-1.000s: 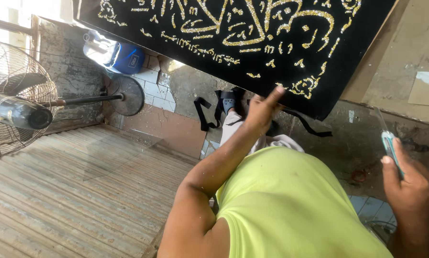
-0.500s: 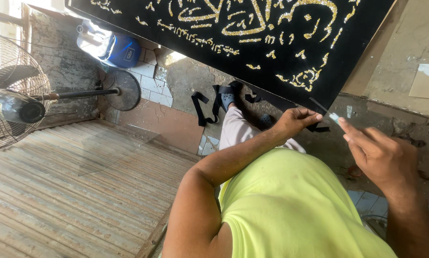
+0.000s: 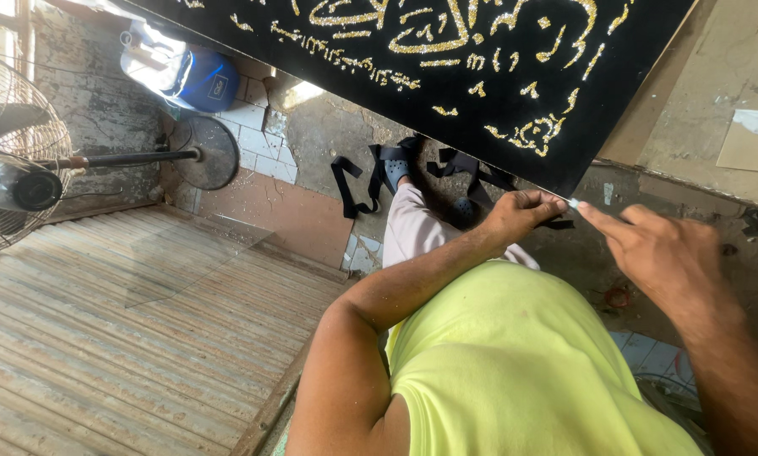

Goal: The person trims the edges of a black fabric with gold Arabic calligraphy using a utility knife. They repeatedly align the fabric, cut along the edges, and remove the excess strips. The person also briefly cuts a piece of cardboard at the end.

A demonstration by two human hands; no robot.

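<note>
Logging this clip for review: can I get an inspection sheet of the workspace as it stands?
Surface: black cloth panel with gold glitter lettering, stretched flat; its corner is by the hands.
Job's things: small pale object pinched between both hands; too small to identify.
Clutter: black straps and dark sandals on the tiled floor; blue and white bag by the wall.
Hands: left hand and right hand meet at the panel corner, fingers closed on the pale object.
Cables: nothing seen.
Surroundings: standing fan, wooden slat platform, worn wall.
</note>
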